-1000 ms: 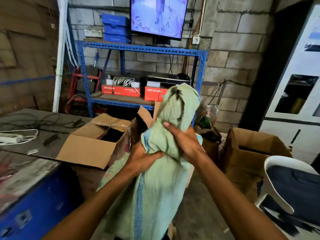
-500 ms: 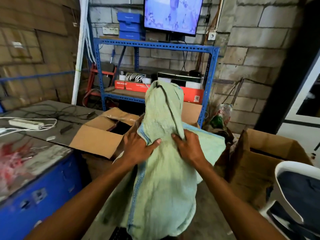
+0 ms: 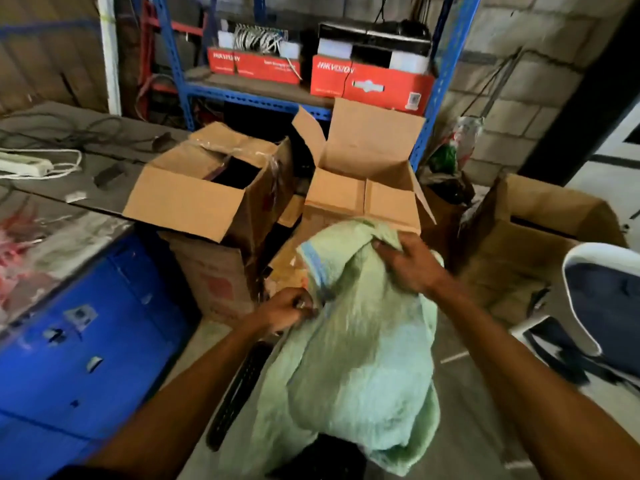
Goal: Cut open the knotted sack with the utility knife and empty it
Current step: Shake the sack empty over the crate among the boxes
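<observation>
Low and centre, green woven sack (image 3: 360,358) hangs over the floor in front of 2 open cardboard boxes (image 3: 214,199). Right hand (image 3: 410,266) is clenched on bunched cloth at its top. Left hand (image 3: 289,310) is fisted at the blue-striped edge; grip on cloth unclear, blurred. Blue cabinet (image 3: 86,323) under the counter (image 3: 52,216) at left.

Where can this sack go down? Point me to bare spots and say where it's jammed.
Bare concrete floor lies between the sack and the chair. The grey table has room between the power strip and the taped box. Ahead, cardboard boxes crowd around the open box below the shelf.
</observation>
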A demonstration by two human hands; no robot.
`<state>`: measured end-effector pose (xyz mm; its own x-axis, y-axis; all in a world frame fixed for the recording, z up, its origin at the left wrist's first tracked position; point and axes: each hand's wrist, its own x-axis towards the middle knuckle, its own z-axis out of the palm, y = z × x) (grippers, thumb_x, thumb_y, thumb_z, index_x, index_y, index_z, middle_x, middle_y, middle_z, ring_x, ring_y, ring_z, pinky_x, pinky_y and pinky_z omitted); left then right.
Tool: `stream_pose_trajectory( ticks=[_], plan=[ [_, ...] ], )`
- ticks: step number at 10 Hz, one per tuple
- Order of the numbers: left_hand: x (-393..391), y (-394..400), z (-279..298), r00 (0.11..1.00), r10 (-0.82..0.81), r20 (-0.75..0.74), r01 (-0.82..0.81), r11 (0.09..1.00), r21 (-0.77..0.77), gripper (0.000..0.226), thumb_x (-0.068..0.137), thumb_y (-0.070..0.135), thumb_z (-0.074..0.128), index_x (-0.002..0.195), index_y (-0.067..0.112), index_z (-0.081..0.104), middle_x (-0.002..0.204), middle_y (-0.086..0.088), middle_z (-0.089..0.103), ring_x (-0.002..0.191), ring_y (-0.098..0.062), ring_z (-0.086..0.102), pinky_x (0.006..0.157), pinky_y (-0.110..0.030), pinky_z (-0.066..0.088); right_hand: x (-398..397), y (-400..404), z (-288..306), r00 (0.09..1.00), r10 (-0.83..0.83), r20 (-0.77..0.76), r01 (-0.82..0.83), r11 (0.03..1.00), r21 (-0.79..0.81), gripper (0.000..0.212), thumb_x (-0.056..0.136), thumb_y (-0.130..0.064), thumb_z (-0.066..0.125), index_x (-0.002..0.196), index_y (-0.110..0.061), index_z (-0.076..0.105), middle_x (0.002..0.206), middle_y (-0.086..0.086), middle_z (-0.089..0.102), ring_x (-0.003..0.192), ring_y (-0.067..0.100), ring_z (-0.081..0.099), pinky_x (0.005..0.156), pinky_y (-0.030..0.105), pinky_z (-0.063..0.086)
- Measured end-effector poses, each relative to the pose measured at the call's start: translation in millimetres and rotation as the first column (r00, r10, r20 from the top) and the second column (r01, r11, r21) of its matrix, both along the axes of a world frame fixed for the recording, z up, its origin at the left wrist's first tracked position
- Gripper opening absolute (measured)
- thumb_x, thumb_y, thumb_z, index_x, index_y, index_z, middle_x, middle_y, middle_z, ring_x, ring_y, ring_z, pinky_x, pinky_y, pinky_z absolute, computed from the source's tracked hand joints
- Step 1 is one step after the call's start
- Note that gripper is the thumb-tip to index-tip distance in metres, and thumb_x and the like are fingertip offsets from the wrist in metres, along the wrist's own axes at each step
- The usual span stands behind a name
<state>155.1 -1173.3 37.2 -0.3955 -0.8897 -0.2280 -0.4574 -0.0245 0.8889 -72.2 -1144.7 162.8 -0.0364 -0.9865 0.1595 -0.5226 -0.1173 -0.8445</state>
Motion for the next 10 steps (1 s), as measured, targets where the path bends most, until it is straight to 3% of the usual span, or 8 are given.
stream_pose_trajectory(
  ticks=[1,2,3,4,5,7,8,10],
  plan=[
    [8,-4,-26,0.993,0.091,-0.074,-0.090,0.996,0.025,0.031,0.075,-0.018,0.064,0.075,0.009,0.051,0.070,-0.004,0.056,0.063,0.003,0.058,0.073,-0.028,0.046,-1,7,14,0.993,-0.019,0.117,0.010,0.997,0.079,0.018,0.090,-0.024,0.057,0.078,-0.023,0.070,0.069,-0.013,0.070,0.064,-0.001,0.061,0.058,0.013,0.046],
    [-6,-2,-38,0.992,0.109,0.064,-0.113,0.993,0.047,0.071,0.064,-0.001,0.083,0.120,0.006,0.041,0.112,-0.005,0.048,0.102,-0.012,0.050,0.083,-0.032,0.045,11,10,25,0.989,-0.005,0.150,-0.027,0.976,0.216,0.015,0.083,-0.025,0.063,0.072,-0.020,0.072,0.062,-0.009,0.069,0.059,0.003,0.063,0.054,0.014,0.046],
    [-16,-5,-56,0.993,0.119,0.004,-0.119,0.992,-0.038,0.085,0.062,0.004,0.084,0.132,0.001,0.036,0.127,-0.008,0.051,0.117,-0.023,0.050,0.097,-0.023,0.043,12,9,42,0.958,-0.195,0.211,0.148,0.964,0.221,0.021,0.079,-0.025,0.062,0.084,-0.005,0.068,0.074,0.005,0.066,0.065,0.008,0.063,0.062,0.018,0.046],
    [-23,-8,-48,0.992,0.127,-0.025,-0.128,0.990,-0.059,0.048,0.076,0.025,0.064,0.120,0.012,0.048,0.115,-0.013,0.062,0.110,-0.033,0.060,0.091,-0.040,0.052,4,10,59,0.969,-0.212,0.127,0.188,0.966,0.177,0.016,0.084,-0.023,0.056,0.078,-0.011,0.065,0.060,-0.008,0.066,0.047,-0.007,0.056,0.043,0.007,0.039],
    [-30,-19,-38,0.994,0.066,0.087,-0.052,0.986,-0.158,0.043,0.075,0.024,0.066,0.114,0.012,0.052,0.099,-0.009,0.067,0.091,-0.025,0.064,0.076,-0.036,0.049,-5,8,73,0.938,-0.296,0.182,0.283,0.954,0.096,0.023,0.086,-0.016,0.053,0.065,-0.020,0.061,0.045,-0.012,0.064,0.044,-0.005,0.057,0.043,0.009,0.041],
    [-33,-17,-31,0.960,0.013,0.280,0.039,0.983,-0.180,0.020,0.088,0.011,0.051,0.101,0.003,0.065,0.107,-0.023,0.068,0.101,-0.036,0.064,0.079,-0.035,0.047,-4,13,67,0.962,-0.273,-0.005,0.272,0.955,0.115,0.021,0.087,-0.017,0.053,0.069,-0.012,0.063,0.063,-0.004,0.058,0.051,-0.008,0.055,0.045,0.005,0.038],
    [-31,-13,-26,0.977,0.081,0.198,-0.048,0.985,-0.163,0.027,0.090,0.017,0.050,0.108,0.002,0.063,0.113,-0.024,0.066,0.107,-0.035,0.061,0.087,-0.036,0.047,-9,18,60,0.943,-0.328,0.059,0.317,0.937,0.147,0.023,0.085,-0.024,0.052,0.090,-0.006,0.066,0.084,0.009,0.063,0.066,0.001,0.058,0.058,0.015,0.043],
    [-34,10,-9,0.993,0.057,-0.107,-0.066,0.994,-0.085,0.082,0.062,0.014,0.066,0.139,0.013,0.036,0.137,-0.013,0.050,0.126,-0.027,0.047,0.106,-0.044,0.040,-3,22,60,0.955,-0.285,0.087,0.276,0.955,0.106,0.025,0.086,-0.013,0.051,0.065,-0.018,0.066,0.062,-0.009,0.059,0.051,-0.009,0.056,0.047,0.004,0.036]
  ],
)
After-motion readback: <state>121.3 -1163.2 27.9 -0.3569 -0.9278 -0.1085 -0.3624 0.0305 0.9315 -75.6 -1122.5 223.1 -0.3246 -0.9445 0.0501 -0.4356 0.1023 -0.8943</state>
